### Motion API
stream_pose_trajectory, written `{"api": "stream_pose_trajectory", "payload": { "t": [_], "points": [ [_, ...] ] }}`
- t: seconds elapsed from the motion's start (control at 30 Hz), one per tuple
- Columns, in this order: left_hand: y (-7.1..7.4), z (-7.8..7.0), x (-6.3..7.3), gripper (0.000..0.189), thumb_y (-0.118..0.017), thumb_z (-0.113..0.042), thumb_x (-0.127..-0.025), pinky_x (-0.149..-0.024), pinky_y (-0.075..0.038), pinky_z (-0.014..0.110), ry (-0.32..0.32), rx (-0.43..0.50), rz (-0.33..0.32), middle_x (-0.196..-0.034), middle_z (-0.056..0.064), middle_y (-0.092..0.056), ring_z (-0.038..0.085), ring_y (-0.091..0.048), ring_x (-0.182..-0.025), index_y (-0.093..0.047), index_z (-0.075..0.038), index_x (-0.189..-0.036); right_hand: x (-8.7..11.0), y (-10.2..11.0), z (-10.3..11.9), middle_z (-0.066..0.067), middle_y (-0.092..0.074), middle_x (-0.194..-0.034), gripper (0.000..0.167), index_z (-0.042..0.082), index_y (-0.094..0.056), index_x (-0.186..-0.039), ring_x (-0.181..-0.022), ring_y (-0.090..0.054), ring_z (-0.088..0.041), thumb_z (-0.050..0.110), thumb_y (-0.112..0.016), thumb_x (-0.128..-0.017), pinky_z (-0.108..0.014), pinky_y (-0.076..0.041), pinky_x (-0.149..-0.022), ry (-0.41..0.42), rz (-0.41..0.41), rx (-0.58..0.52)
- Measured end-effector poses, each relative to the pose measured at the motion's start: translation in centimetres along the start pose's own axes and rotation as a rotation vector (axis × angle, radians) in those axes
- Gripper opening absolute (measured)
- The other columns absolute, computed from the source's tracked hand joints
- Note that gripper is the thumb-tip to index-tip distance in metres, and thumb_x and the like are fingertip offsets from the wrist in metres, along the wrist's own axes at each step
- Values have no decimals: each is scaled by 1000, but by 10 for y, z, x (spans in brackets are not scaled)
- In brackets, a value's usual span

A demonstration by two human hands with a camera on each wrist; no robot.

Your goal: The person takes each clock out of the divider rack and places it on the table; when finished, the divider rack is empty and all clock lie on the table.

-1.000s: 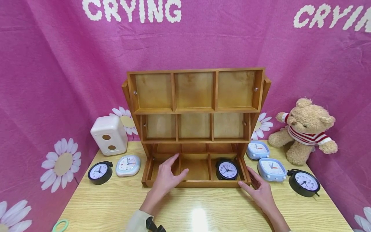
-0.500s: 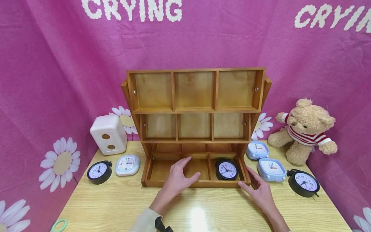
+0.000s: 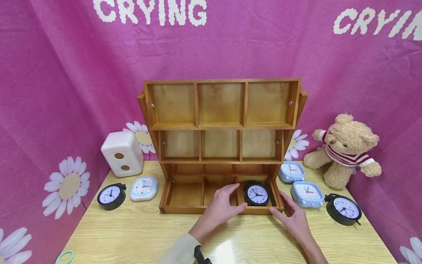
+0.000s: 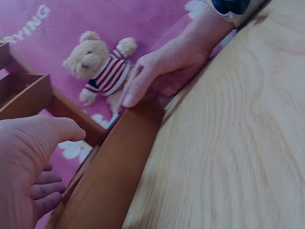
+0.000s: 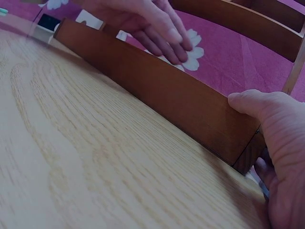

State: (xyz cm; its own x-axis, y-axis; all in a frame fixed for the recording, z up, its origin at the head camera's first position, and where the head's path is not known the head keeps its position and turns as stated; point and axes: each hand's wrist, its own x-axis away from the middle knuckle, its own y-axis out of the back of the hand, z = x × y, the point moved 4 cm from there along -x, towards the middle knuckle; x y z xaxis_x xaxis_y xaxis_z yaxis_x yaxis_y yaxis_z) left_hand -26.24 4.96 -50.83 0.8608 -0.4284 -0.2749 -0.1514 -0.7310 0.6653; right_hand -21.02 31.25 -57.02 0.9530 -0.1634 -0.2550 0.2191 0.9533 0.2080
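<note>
A three-tier wooden shelf with square compartments stands on the table. Its bottom right compartment holds a round black alarm clock. My left hand hovers over the front of the bottom tier, just left of that clock, thumb and fingers spread apart and nothing between them. At the shelf's lower right corner, my right hand grips the wood. The right wrist view shows its thumb on the top of the front board, with the fingers partly hidden behind the side.
Two blue clocks and a black alarm clock lie on the right, near a teddy bear. To the left are another black clock, a pale blue-white clock and a white box with two round holes.
My left hand has moved right along the bottom tier, from the left compartment to beside the black clock. My right hand has stayed at the shelf's corner.
</note>
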Motion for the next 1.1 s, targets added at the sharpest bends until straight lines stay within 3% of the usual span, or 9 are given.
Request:
{"api": "stream_pose_trajectory", "payload": {
  "t": [0.23,0.57,0.8,1.1],
  "points": [
    [-22,-10,-14,72,-81,-42,-88,-110,-52,39,-33,-115,46,-145,11,-62,27,-59,-134,-59,-6,-146,0,-2,0,-31,-49,-152,70,-6,-48,-152,-124,-54,10,-1,-79,-90,-8,-43,-102,12,7,-12],
    [-34,-26,-31,80,-81,-55,-85,-101,-57,38,66,-307,139,-138,13,-65,25,-65,-122,-61,-2,-142,-1,-3,1,-30,-50,-152,69,-5,-49,-151,-124,-53,10,-1,-80,-90,-8,-43,-102,21,2,-2],
    [-41,-32,-40,67,-89,-54,-78,-74,-60,30,121,-361,120,-104,7,-67,18,-66,-89,-71,-2,-116,-1,-2,0,-30,-50,-152,69,-4,-49,-152,-125,-53,10,0,-80,-90,-8,-44,-101,29,7,0],
    [-43,-36,-48,56,-94,-55,-70,-59,-52,29,183,-351,104,-85,2,-60,16,-60,-76,-71,-7,-87,-1,1,0,-30,-50,-152,70,-3,-48,-153,-127,-53,8,1,-80,-90,-8,-44,-101,32,17,-1]
  ]
}}
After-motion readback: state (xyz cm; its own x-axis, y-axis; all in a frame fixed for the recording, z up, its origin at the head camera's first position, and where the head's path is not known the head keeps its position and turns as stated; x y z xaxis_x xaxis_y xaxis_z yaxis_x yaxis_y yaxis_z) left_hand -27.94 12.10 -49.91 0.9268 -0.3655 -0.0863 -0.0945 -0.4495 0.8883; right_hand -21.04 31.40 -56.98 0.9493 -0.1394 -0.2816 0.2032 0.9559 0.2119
